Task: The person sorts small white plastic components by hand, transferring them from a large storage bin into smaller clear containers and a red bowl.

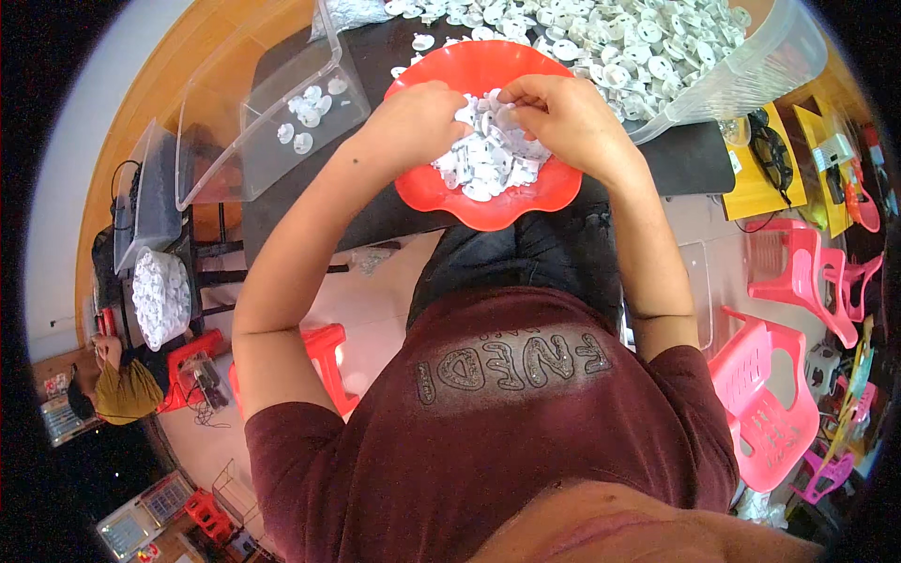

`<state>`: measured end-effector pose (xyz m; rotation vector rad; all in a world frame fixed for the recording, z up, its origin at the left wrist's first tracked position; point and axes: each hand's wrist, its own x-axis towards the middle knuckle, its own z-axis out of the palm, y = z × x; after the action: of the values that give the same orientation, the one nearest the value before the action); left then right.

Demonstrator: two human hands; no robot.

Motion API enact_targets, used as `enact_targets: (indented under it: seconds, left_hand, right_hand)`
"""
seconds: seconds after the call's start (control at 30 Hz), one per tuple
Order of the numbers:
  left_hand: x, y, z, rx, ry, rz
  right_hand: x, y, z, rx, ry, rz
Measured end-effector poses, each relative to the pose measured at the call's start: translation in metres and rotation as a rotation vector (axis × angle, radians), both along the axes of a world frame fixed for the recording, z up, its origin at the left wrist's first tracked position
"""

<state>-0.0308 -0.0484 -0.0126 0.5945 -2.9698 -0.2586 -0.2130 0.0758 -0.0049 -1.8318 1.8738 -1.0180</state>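
A red bowl (422, 202) with a wavy rim stands at the near edge of the dark table, and a heap of small white plastic parts (493, 159) fills its middle. Over the bowl's left side is my left hand (418, 122), its fingers curled in toward the heap; what they hold, if anything, is hidden. From the right, my right hand (558, 113) reaches over the rim. Its thumb and forefinger are bent together at a white plastic part, at the upper right of the heap.
Behind the bowl, a big pile of similar white parts (638, 56) spreads over the table (690, 169). A clear bin (751, 80) lies tipped beside it. At left, another clear bin (211, 136) has several parts near it. Pink chairs (765, 394) stand right; a person (127, 389) is far left.
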Motion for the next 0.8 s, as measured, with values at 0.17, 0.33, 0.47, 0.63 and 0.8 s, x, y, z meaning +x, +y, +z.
enact_targets:
  seconds: [0.17,0.33,0.47,0.63,0.8]
  left_hand:
    - [-0.006,-0.003,-0.004,0.046,0.047,-0.007]
    - [-0.006,0.001,-0.007,0.182,0.072,0.053]
    - [-0.002,0.002,-0.002,0.148,0.195,0.013]
    - [0.004,0.022,0.014,1.11,0.593,0.114]
    - [0.009,0.044,0.026,1.348,0.727,0.046]
  right_hand:
    - [-0.003,0.006,0.001,-0.054,-0.1,0.003]
    - [0.0,0.007,-0.001,-0.07,-0.329,-0.047]
    - [0.001,0.009,0.0,-0.076,-0.393,-0.046]
    - [0.014,0.014,0.006,-0.157,-0.491,0.02]
    - [0.019,0.02,0.007,-0.285,-0.544,0.026]
